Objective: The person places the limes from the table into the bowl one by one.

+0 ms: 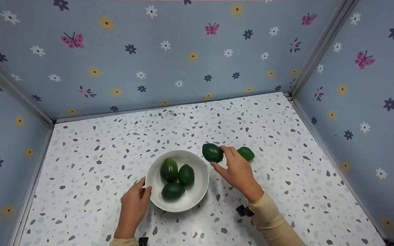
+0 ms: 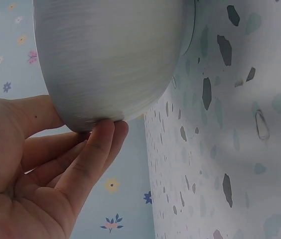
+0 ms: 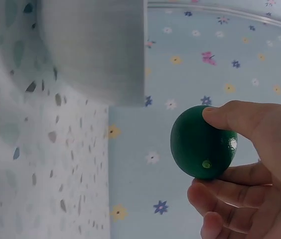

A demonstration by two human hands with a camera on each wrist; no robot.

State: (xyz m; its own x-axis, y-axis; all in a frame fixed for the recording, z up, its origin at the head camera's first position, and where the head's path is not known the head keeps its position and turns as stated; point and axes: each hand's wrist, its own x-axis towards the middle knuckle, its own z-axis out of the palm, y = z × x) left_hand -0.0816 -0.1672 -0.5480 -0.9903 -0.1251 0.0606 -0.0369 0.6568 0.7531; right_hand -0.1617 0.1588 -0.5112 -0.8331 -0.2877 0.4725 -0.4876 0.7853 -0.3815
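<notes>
A white bowl stands on the table with three dark green avocados inside, one of them the upright avocado at its back left. My left hand holds the bowl's left rim; in the left wrist view the thumb and fingers pinch its wall. Just beyond the bowl's right rim, my right hand grips another avocado between thumb and fingertips. The right wrist view shows this avocado raised off the table, its pale stem spot facing the camera. Partly hidden behind the right hand lies a brighter green, pointed lime.
The white speckled tabletop is enclosed at the back and sides by blue panels printed with flowers and butterflies. Grey metal strips run along the panel corners.
</notes>
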